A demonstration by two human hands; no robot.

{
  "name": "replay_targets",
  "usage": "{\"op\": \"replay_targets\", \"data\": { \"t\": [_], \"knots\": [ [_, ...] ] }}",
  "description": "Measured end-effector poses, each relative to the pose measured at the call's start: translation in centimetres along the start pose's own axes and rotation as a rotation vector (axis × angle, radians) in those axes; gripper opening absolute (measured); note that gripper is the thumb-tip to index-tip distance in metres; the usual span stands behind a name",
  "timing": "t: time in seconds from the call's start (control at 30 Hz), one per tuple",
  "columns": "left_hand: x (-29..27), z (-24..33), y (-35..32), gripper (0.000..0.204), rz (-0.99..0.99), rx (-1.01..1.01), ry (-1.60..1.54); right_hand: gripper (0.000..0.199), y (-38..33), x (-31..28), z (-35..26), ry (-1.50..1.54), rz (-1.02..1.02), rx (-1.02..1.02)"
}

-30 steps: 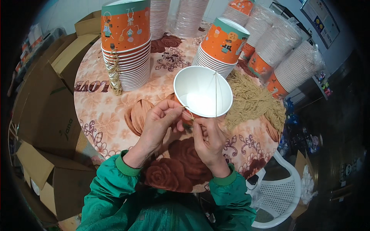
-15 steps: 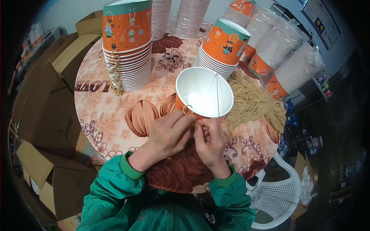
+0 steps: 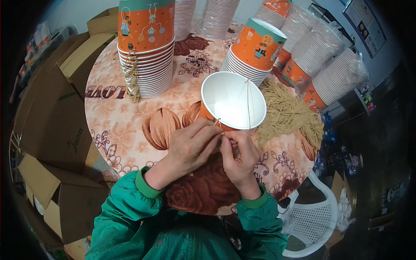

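Observation:
A paper bucket [image 3: 234,102], white inside and orange outside, stands on the table, its mouth tilted toward me. A thin tan string [image 3: 248,106] runs across its opening from the far rim, and a small loop of it shows at the near rim. Just below that rim, my left hand [image 3: 190,145] pinches the string's end between thumb and finger. My right hand [image 3: 239,158] pinches the same string close beside it, the fingertips of both hands nearly touching. The other fingers of both hands are curled, partly hidden.
On the round table's flowered cloth [image 3: 117,130] lies a heap of tan strings [image 3: 286,110]. A tall bucket stack [image 3: 147,52] with strings hanging down it stands at left. Another stack [image 3: 255,47] is behind the bucket, with plastic-wrapped stacks [image 3: 312,52] at right. Cardboard boxes [image 3: 52,117] and a white chair [image 3: 312,221] flank the table.
The view has shifted slightly. My fingertips have come closer together on the string, and a small bit of it now shows between them. The loop at the near rim looks narrower.

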State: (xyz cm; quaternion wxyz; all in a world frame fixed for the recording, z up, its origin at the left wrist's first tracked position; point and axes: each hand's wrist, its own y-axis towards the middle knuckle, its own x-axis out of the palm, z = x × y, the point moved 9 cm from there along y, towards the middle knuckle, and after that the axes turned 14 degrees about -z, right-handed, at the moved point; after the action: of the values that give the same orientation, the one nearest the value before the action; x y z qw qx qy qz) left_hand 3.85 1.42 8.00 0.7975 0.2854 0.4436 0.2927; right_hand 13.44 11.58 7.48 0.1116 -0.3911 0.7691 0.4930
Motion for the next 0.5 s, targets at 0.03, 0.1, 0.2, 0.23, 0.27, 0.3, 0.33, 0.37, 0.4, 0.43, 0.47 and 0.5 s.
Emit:
{"op": "replay_targets", "data": {
  "t": [0.03,0.1,0.2,0.23,0.27,0.3,0.33,0.37,0.4,0.43,0.47,0.5],
  "knots": [
    [-0.1,-0.1,0.0,0.017,0.008,-0.006,-0.021,0.014,0.0,-0.1,0.0,-0.001,0.000,0.001],
    [0.0,-0.4,0.0,0.015,0.001,-0.030,-0.067,0.014,0.1,-0.2,-0.2,0.006,0.000,-0.008],
    [0.0,-0.8,0.1,0.014,-0.008,-0.070,-0.138,0.014,-0.1,0.0,0.3,0.062,-0.005,0.034],
    [0.0,-1.0,0.0,0.015,-0.010,-0.087,-0.162,0.014,-0.1,0.0,0.3,0.064,-0.006,0.035],
    [0.0,-1.1,0.0,0.015,-0.011,-0.089,-0.161,0.014,0.1,-0.1,0.0,0.044,-0.014,0.018],
    [0.1,-1.2,-0.1,0.015,-0.021,-0.092,-0.167,0.014,0.2,-0.1,-0.2,0.023,-0.022,0.002],
    [0.2,-1.2,-0.1,0.016,-0.031,-0.093,-0.175,0.014,0.2,-0.1,-0.3,0.022,-0.022,0.003],
    [0.1,-1.2,-0.1,0.016,-0.031,-0.092,-0.176,0.014,0.2,-0.1,-0.3,0.017,-0.032,0.008],
    [0.1,-1.1,-0.1,0.017,-0.036,-0.095,-0.182,0.014,0.2,-0.1,-0.3,0.012,-0.043,0.014],
    [0.1,-1.1,0.0,0.017,-0.040,-0.098,-0.188,0.014,0.2,-0.1,-0.4,0.012,-0.043,0.015],
    [0.1,-1.1,0.0,0.017,-0.041,-0.098,-0.188,0.014,0.2,-0.1,-0.3,0.016,-0.044,0.018],
    [0.1,-1.0,0.0,0.017,-0.045,-0.102,-0.183,0.014,0.2,-0.1,-0.3,0.020,-0.045,0.022]
  ]
}}
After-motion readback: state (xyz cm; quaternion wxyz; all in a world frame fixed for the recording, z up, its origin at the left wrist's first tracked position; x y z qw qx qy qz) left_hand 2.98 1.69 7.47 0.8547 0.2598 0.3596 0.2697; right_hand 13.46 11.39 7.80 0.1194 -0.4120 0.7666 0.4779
